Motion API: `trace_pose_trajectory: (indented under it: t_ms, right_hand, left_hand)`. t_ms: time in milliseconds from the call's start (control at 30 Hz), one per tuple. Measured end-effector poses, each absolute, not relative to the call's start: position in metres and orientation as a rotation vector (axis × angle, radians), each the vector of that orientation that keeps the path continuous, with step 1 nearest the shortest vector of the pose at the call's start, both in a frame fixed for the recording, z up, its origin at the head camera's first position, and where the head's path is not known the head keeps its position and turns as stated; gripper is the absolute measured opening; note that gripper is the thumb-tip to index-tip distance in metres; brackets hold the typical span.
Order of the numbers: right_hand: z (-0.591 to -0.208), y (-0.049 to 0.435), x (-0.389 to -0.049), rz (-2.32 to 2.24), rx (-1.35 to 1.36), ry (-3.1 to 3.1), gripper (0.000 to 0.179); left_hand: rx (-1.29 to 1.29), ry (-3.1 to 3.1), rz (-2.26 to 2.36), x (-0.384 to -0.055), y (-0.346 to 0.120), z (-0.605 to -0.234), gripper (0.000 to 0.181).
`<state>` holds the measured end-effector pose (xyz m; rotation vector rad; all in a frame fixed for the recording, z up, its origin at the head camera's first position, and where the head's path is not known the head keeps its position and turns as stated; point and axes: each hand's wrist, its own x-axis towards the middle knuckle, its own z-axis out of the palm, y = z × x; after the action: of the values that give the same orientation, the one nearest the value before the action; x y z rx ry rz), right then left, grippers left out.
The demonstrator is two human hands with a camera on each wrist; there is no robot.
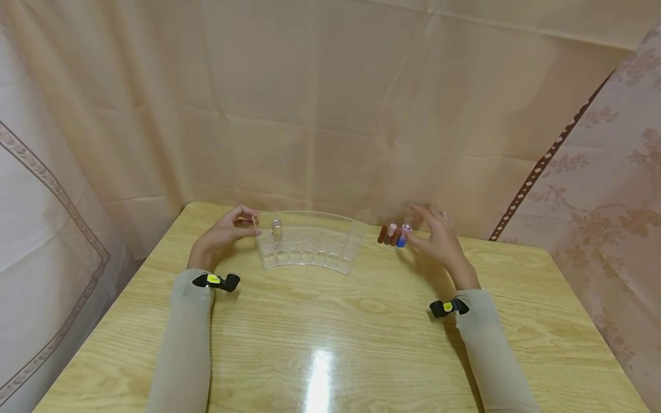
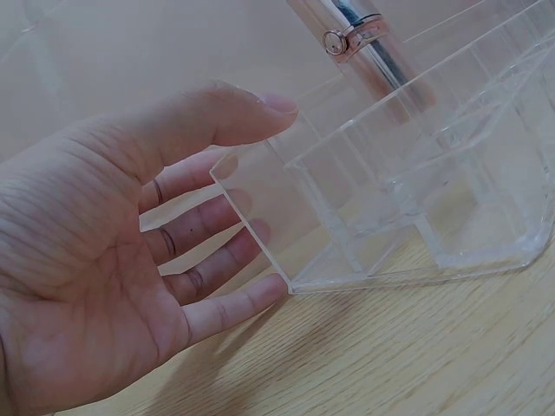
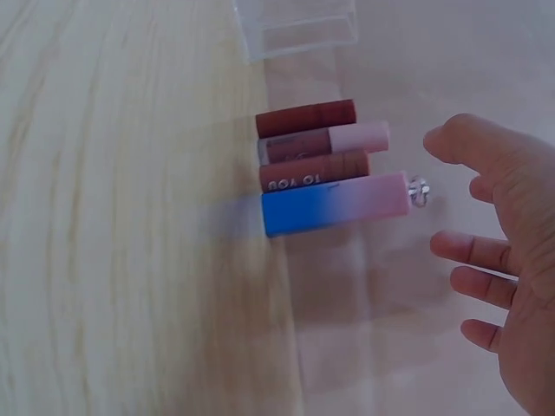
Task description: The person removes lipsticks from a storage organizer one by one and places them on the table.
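A clear plastic organizer [image 1: 304, 264] with several compartments stands at the back of the table. My left hand [image 1: 224, 232] holds its left end, thumb at the top edge and fingers behind the side wall [image 2: 260, 186]. One shiny rose-gold lipstick tube [image 2: 368, 48] with a small ring stands in a left-end compartment. To the organizer's right, several lip products stand side by side: a dark red-brown tube [image 3: 305, 118], a pink-capped lip gloss [image 3: 360, 137], a brown tube [image 3: 316, 171] and a blue-to-pink tube [image 3: 334, 204]. Beside the blue-to-pink tube, my right hand [image 1: 439, 238] has its fingers spread apart.
The wooden table [image 1: 268, 344] stretches in front of both forearms, with a bright light reflection near its front. A beige cloth [image 1: 310, 103] hangs right behind the back edge. Patterned curtains [image 1: 594, 189] hang at the sides. Each wrist wears a black strap.
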<state>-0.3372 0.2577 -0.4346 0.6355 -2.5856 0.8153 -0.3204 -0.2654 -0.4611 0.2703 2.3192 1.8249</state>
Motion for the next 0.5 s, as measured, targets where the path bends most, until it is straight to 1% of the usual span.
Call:
trace_pose_trajectory:
  t_ms: [300, 500]
  right_hand:
    - [-0.423, 0.251, -0.334, 0.842, 0.686, -2.491, 0.063]
    - [-0.411, 0.241, -0.328, 0.89, 0.724, -2.441, 0.064]
  left_hand:
    - [0.286, 2.327, 1.816, -0.321, -0.266, -0.461, 0.056]
    - [0.247, 2.323, 1.808, -0.32, -0.266, -0.461, 0.056]
